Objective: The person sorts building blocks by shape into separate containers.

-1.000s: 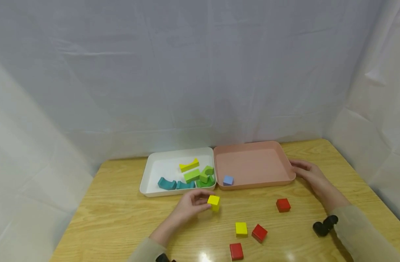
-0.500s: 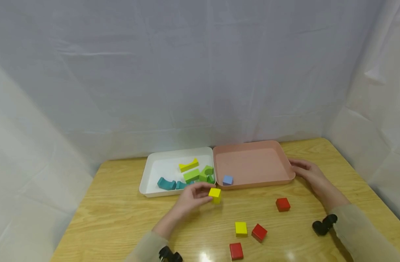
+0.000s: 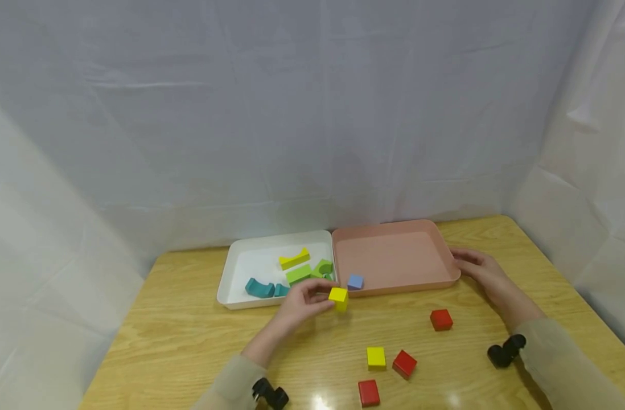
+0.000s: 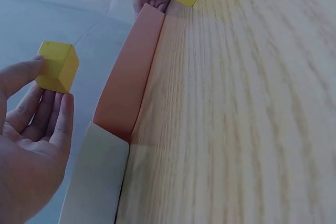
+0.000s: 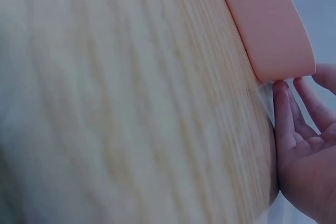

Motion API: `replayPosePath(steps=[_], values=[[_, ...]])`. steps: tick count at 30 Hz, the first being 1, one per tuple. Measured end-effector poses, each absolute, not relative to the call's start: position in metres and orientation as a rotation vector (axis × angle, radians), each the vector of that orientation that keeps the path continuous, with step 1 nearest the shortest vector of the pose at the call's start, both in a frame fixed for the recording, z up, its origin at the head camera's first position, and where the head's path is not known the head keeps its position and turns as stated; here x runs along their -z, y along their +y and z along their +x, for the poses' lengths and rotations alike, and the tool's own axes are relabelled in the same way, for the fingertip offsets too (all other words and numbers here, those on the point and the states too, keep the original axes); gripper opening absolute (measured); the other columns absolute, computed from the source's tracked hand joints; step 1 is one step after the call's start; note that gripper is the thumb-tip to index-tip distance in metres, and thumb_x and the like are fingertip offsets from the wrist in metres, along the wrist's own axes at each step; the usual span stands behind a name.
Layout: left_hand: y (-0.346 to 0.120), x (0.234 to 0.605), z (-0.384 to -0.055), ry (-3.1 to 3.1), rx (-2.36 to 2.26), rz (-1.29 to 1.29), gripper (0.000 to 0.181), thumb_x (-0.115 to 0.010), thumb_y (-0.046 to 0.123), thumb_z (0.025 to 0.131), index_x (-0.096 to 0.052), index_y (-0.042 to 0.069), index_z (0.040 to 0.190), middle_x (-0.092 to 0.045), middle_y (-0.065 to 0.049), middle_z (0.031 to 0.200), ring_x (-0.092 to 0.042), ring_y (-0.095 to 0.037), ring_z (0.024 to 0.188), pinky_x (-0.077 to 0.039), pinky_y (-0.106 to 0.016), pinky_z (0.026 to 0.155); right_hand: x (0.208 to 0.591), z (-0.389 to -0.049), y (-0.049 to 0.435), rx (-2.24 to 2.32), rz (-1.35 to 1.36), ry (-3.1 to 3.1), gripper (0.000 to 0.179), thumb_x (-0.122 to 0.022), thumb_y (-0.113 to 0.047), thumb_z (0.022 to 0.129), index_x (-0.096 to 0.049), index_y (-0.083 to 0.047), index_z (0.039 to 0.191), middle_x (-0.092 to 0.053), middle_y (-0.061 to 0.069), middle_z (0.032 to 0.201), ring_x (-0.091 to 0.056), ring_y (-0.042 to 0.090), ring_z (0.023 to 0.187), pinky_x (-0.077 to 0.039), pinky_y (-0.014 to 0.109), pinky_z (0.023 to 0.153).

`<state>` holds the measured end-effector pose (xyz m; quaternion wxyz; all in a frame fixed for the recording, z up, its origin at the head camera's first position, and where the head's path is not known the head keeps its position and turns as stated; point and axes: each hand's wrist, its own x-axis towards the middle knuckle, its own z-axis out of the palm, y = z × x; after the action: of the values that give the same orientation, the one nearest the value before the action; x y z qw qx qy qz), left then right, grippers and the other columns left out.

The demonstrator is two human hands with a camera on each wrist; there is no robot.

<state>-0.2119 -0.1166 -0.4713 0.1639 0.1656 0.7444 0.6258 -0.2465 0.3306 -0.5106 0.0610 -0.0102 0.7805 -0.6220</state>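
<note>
My left hand [image 3: 299, 304] pinches a yellow cube [image 3: 338, 298] between thumb and fingertips, just in front of where the two trays meet. In the left wrist view that yellow cube [image 4: 56, 66] is raised, apart from the trays. At the far right, my right hand [image 3: 484, 276] touches the end of the pink tray [image 3: 394, 256]. From the right wrist, the fingers [image 5: 284, 108] look extended against the tray's outer wall. A light blue block [image 3: 356, 282] lies in the pink tray's near left corner.
A white tray [image 3: 251, 259] on the left holds teal, green and yellow shaped blocks. On the wooden table [image 3: 189, 341] lie another yellow cube [image 3: 376, 359] and three red ones: a right-hand red cube [image 3: 441, 320], a middle red cube [image 3: 404, 364] and a front red cube [image 3: 369, 393].
My left hand has carried the yellow cube a little away from me and slightly right, closer to the trays. My right hand stays at the pink tray's end.
</note>
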Motion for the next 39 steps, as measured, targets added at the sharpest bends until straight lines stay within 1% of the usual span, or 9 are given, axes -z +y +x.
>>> replayPosePath(steps=[5, 11, 19, 24, 26, 30, 33, 36, 39], values=[[-0.115, 0.470, -0.214, 2.122, -1.793, 0.487, 0.041, -0.070, -0.003, 0.099, -0.061, -0.008, 0.139, -0.062, -0.030, 0.140, -0.066, -0.040, 0.127, -0.059, -0.024, 0.102, 0.509, -0.249, 0.328, 1.877, -0.031, 2.360, 0.064, -0.061, -0.025, 0.109, -0.039, 0.012, 0.157, -0.063, -0.038, 0.111, -0.059, -0.018, 0.106, -0.047, 0.004, 0.091], [-0.115, 0.470, -0.215, 2.127, -1.790, 0.513, 0.041, -0.070, -0.002, 0.099, -0.061, -0.007, 0.139, -0.062, -0.029, 0.141, -0.065, -0.039, 0.128, -0.059, -0.025, 0.103, 0.503, -0.249, 0.325, 1.850, -0.012, 2.329, 0.068, -0.061, -0.027, 0.109, -0.035, 0.011, 0.159, -0.061, -0.034, 0.113, -0.060, -0.016, 0.105, -0.049, 0.005, 0.090], [-0.111, 0.469, -0.218, 2.158, -1.782, 0.507, 0.041, -0.071, 0.000, 0.099, -0.064, -0.004, 0.139, -0.063, -0.025, 0.142, -0.064, -0.031, 0.128, -0.057, -0.024, 0.106, 0.498, -0.248, 0.324, 1.825, 0.030, 2.293, 0.070, -0.062, -0.030, 0.108, -0.035, 0.007, 0.161, -0.062, -0.027, 0.116, -0.063, -0.011, 0.104, -0.053, 0.010, 0.090], [-0.108, 0.468, -0.221, 2.163, -1.779, 0.471, 0.041, -0.072, 0.001, 0.099, -0.065, -0.002, 0.139, -0.064, -0.023, 0.142, -0.064, -0.026, 0.125, -0.058, -0.026, 0.105, 0.496, -0.251, 0.322, 1.800, 0.042, 2.323, 0.069, -0.062, -0.029, 0.108, -0.035, 0.006, 0.161, -0.061, -0.026, 0.118, -0.061, -0.013, 0.104, -0.050, 0.007, 0.090], [-0.107, 0.468, -0.222, 2.171, -1.774, 0.457, 0.040, -0.072, 0.001, 0.099, -0.065, -0.001, 0.139, -0.064, -0.022, 0.141, -0.065, -0.025, 0.124, -0.059, -0.026, 0.105, 0.496, -0.252, 0.322, 1.802, 0.048, 2.329, 0.068, -0.062, -0.028, 0.109, -0.036, 0.006, 0.161, -0.062, -0.023, 0.121, -0.060, -0.014, 0.104, -0.050, 0.007, 0.090], [-0.104, 0.467, -0.225, 2.202, -1.757, 0.472, 0.039, -0.072, 0.002, 0.100, -0.066, 0.000, 0.138, -0.064, -0.022, 0.141, -0.067, -0.030, 0.126, -0.059, -0.028, 0.105, 0.496, -0.254, 0.321, 1.819, 0.060, 2.324, 0.066, -0.060, -0.026, 0.109, -0.035, 0.006, 0.161, -0.063, -0.019, 0.125, -0.060, -0.015, 0.105, -0.051, 0.006, 0.090], [-0.101, 0.464, -0.230, 2.206, -1.766, 0.483, 0.039, -0.071, 0.001, 0.100, -0.065, -0.001, 0.138, -0.064, -0.022, 0.143, -0.066, -0.034, 0.129, -0.058, -0.029, 0.106, 0.497, -0.254, 0.321, 1.877, 0.048, 2.291, 0.066, -0.059, -0.022, 0.110, -0.033, 0.010, 0.161, -0.065, -0.024, 0.118, -0.062, -0.014, 0.105, -0.052, 0.007, 0.090], [-0.097, 0.461, -0.236, 2.214, -1.780, 0.489, 0.038, -0.071, 0.000, 0.100, -0.065, -0.003, 0.138, -0.065, -0.023, 0.142, -0.067, -0.036, 0.128, -0.059, -0.030, 0.106, 0.498, -0.254, 0.321, 1.948, 0.028, 2.241, 0.065, -0.059, -0.017, 0.109, -0.031, 0.014, 0.160, -0.066, -0.029, 0.112, -0.064, -0.012, 0.104, -0.053, 0.007, 0.090], [-0.094, 0.460, -0.244, 2.216, -1.792, 0.489, 0.038, -0.069, -0.002, 0.100, -0.064, -0.005, 0.138, -0.065, -0.025, 0.142, -0.067, -0.038, 0.127, -0.059, -0.031, 0.105, 0.499, -0.253, 0.322, 1.991, 0.018, 2.207, 0.064, -0.060, -0.016, 0.109, -0.033, 0.013, 0.159, -0.068, -0.030, 0.111, -0.065, -0.011, 0.105, -0.053, 0.007, 0.090]])
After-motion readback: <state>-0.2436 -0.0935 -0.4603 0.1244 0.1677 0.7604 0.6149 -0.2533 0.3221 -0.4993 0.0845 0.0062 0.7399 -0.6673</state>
